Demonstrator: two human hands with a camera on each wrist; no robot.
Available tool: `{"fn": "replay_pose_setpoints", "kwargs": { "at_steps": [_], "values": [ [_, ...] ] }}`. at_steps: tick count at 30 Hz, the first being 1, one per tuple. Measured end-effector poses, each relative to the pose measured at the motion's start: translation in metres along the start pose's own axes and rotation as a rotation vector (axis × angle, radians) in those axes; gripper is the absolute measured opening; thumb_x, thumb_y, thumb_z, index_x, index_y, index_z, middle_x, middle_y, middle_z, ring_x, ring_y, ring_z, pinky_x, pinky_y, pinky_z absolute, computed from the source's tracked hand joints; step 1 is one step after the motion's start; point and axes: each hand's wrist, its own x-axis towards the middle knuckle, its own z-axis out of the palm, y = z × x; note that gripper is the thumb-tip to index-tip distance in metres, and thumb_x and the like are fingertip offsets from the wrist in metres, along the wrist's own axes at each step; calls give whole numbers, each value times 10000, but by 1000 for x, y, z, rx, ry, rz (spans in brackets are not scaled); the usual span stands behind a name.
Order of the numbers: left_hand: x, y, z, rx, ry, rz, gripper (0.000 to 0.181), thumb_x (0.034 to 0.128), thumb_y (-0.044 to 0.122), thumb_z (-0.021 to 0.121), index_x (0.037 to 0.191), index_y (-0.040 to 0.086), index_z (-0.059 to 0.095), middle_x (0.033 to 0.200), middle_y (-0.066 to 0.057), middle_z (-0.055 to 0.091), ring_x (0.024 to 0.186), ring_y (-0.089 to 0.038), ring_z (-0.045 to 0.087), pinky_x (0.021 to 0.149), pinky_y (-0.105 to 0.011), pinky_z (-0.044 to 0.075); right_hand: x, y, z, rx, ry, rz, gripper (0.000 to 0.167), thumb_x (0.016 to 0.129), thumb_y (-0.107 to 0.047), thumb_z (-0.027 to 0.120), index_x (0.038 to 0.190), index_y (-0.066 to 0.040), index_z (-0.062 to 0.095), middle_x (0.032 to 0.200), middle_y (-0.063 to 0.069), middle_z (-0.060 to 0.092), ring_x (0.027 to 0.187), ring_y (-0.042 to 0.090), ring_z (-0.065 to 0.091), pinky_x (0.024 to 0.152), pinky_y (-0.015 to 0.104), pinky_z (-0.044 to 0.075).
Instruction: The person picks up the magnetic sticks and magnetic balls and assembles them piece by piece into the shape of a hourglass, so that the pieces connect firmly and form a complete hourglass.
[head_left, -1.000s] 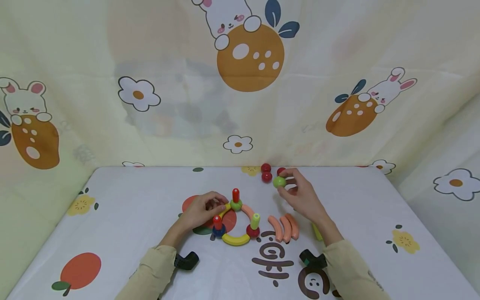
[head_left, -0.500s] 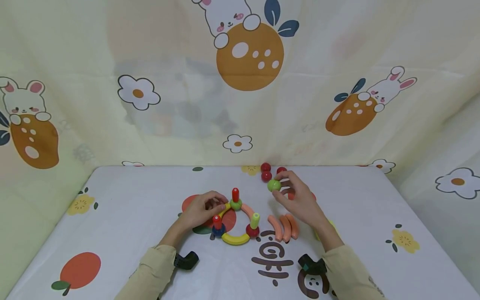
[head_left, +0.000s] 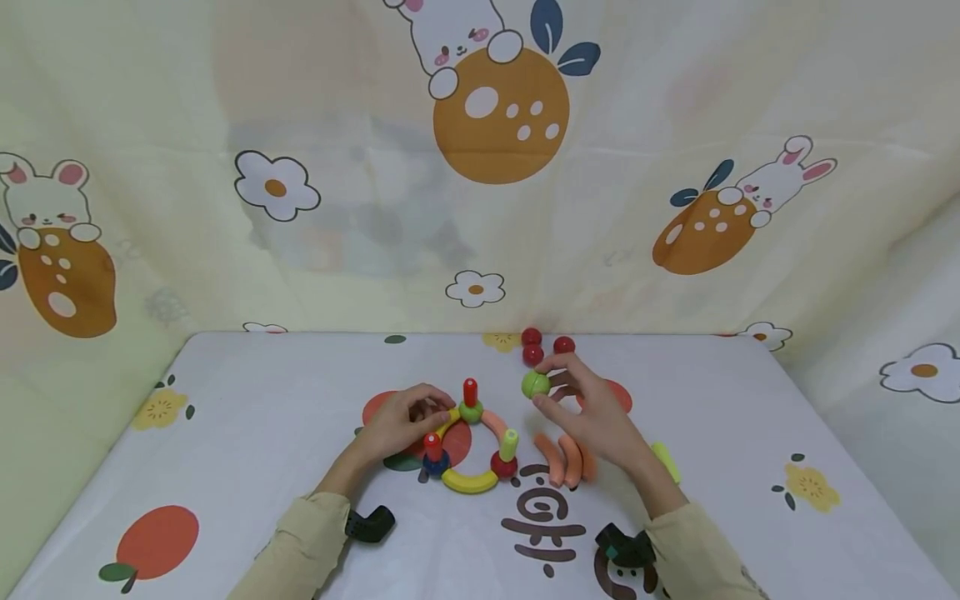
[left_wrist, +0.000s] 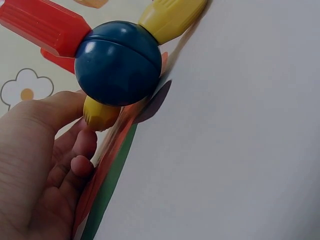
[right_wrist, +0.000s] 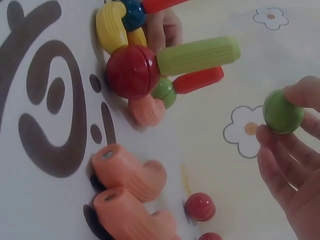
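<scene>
A ring of curved toy rods and balls lies on the table. Its blue ball (head_left: 437, 463) and far green ball (head_left: 471, 413) carry upright red sticks; its red ball (head_left: 503, 465) carries a light green stick (head_left: 508, 444). A yellow curved rod (head_left: 469, 482) forms the front, a salmon one (head_left: 495, 423) the right side. My left hand (head_left: 401, 421) holds the left yellow curved rod (left_wrist: 101, 115), thumb and fingers close behind the blue ball. Above the table, my right hand (head_left: 597, 410) pinches a loose green ball (right_wrist: 282, 112) between thumb and fingers.
Several salmon curved rods (head_left: 572, 461) lie right of the ring, below my right hand. Three loose red balls (head_left: 532, 355) sit near the table's back edge. A light green stick (head_left: 666, 462) lies beside my right forearm. A printed curtain (head_left: 360, 250) hangs behind.
My right hand has carried the green ball left and toward me, away from the red balls and nearer the ring. The left hand and ring have stayed nearly still.
</scene>
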Motion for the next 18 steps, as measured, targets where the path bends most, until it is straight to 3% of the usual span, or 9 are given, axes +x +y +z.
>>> {"fn": "replay_pose_setpoints", "kwargs": {
  "at_steps": [9, 18],
  "values": [
    [-2, 2, -2, -16, 3, -11, 225, 872, 311, 673, 1088, 261, 639, 835, 46, 608, 745, -154, 534, 616, -202, 450, -5, -8, 3, 42, -71, -89, 337, 875, -194, 674, 1174, -201, 519, 1067, -33, 610, 954, 132, 604, 857, 292, 511],
    [-1, 2, -1, -18, 1, -1, 226, 873, 301, 673, 1091, 251, 641, 862, 48, 616, 760, -153, 535, 630, -201, 453, -10, -14, 6, 37, -129, -96, 313, 871, -189, 678, 1142, -238, 529, 1066, -76, 615, 969, 153, 601, 837, 287, 517]
  ]
}}
